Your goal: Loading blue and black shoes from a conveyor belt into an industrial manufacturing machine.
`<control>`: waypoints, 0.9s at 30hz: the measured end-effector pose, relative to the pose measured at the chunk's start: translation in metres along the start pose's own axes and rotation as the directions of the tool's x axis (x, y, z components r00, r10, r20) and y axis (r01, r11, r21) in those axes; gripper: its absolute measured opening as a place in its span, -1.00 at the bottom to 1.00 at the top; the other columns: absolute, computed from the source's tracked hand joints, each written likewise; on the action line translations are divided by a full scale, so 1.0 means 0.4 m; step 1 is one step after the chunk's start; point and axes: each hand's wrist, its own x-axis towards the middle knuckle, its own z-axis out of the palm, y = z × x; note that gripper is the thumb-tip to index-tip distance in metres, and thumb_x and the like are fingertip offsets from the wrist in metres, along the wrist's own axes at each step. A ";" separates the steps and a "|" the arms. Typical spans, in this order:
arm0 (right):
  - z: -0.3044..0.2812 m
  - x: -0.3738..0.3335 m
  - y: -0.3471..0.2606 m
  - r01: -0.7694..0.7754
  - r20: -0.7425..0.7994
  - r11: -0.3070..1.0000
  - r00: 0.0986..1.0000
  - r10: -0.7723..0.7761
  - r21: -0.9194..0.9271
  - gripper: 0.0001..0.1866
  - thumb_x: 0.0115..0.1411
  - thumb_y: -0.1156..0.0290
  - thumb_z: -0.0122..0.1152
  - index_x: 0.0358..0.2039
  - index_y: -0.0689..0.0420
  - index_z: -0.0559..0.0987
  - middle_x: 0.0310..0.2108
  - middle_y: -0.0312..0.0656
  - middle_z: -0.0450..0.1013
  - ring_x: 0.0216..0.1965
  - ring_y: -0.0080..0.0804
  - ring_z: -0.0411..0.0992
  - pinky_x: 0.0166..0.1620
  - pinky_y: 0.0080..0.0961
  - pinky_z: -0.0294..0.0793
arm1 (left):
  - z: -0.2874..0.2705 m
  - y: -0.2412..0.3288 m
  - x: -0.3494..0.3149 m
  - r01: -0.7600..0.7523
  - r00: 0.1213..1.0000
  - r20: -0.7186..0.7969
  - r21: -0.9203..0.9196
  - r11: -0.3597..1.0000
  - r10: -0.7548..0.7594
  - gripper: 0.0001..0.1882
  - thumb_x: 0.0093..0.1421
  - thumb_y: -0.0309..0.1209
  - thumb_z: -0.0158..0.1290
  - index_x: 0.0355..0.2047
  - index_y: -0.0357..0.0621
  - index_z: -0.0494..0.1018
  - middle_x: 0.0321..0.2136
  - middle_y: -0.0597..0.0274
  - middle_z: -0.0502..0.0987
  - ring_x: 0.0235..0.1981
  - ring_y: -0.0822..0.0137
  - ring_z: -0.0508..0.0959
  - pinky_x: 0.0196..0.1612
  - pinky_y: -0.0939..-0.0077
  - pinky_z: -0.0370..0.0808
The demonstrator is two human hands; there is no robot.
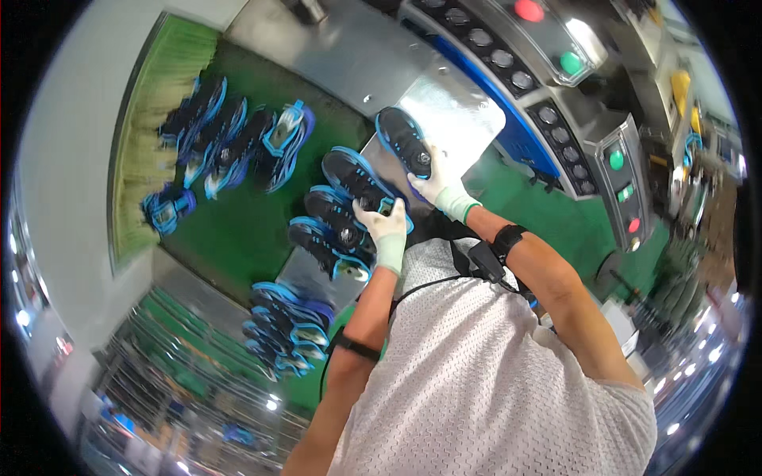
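Observation:
My right hand (440, 181), in a white glove, grips the heel end of a black shoe (401, 136) with a blue sole edge, over the bright metal plate. My left hand (384, 228), gloved the same way, has its thumb and fingers around the heel of another black-and-blue shoe (349, 176). Just left of that hand, two matching shoes lie side by side: one closer (329, 208) and one further out (311, 238). Where the fingers wrap the heels, parts of both shoes are hidden.
Several similar shoes stand in a row on the green belt (230, 246) at the left, before a brush-like curtain (151, 119). More shoes (286, 325) are bunched at the lower left. A machine panel (619, 182) with green and red buttons stands right, beside a metal plate (468, 119).

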 end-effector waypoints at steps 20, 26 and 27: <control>-0.438 -0.944 0.267 0.168 -0.251 0.206 0.325 0.912 0.964 -0.34 0.08 0.27 0.45 0.15 0.24 0.44 -0.19 -0.26 0.54 -0.20 -0.55 0.49 -0.07 -0.53 0.48 | 0.472 0.261 -0.411 -0.759 0.041 0.933 -0.203 0.618 0.357 -0.56 0.06 -0.44 0.30 -0.08 -0.42 0.51 -0.47 0.31 0.50 -0.52 0.49 0.41 -0.35 0.51 0.45; -0.370 -1.418 0.276 0.408 -0.251 0.350 -0.277 0.927 0.843 -0.48 0.08 0.29 0.46 0.01 0.24 0.53 -0.17 -0.28 0.53 -0.20 -0.55 0.47 -0.07 -0.51 0.48 | 0.631 0.279 -0.944 -0.734 -0.325 0.936 -0.160 0.660 -0.135 -0.47 0.03 -0.46 0.31 -0.01 -0.40 0.41 -0.21 0.17 0.58 -0.25 0.39 0.55 -0.07 0.44 0.51; -0.380 -1.488 0.258 0.453 -0.242 0.418 -0.396 0.886 0.788 -0.50 0.09 0.30 0.45 -0.01 0.24 0.53 -0.18 -0.28 0.53 -0.22 -0.56 0.47 -0.10 -0.53 0.48 | 0.655 0.285 -1.061 -0.646 -0.489 0.871 -0.334 0.687 -0.037 -0.42 0.06 -0.43 0.32 0.05 -0.41 0.37 -0.14 0.13 0.59 -0.17 0.41 0.57 -0.02 0.45 0.50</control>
